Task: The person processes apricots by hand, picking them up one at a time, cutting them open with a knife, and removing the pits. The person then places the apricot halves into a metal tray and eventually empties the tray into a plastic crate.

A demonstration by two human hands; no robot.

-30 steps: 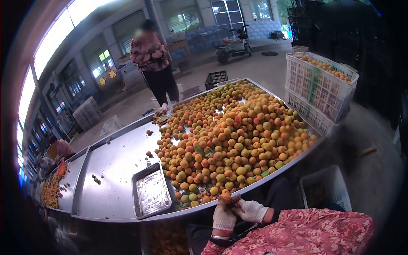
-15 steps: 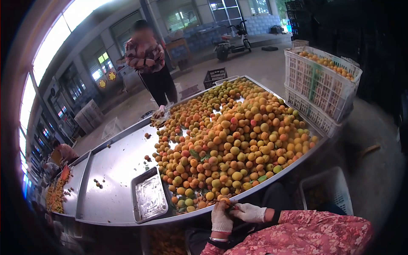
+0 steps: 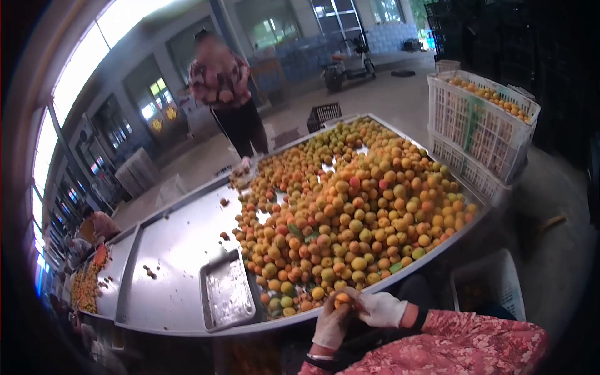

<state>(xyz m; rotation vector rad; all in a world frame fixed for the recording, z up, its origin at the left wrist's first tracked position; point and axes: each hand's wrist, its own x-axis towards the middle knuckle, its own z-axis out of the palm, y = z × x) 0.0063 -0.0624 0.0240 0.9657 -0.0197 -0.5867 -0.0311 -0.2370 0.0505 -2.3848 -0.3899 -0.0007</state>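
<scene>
My left hand, in a dirty white glove, holds an orange apricot over the near edge of the metal table. My right hand, gloved too, meets it at the fruit with bent fingers; whether it pinches the fruit or something small is too blurred to tell. Just beyond both hands lies a large pile of apricots, orange, yellow and green. A shallow metal tray sits on the table to the left of my hands.
White crates with apricots stand stacked at the right. A white bin is at the lower right. Across the table stands a person; other people sit far left. A scooter is parked behind.
Both hands have risen slightly, and an orange apricot now shows clearly between them. The person across the table has shifted their arms. The whole view has moved a little.
</scene>
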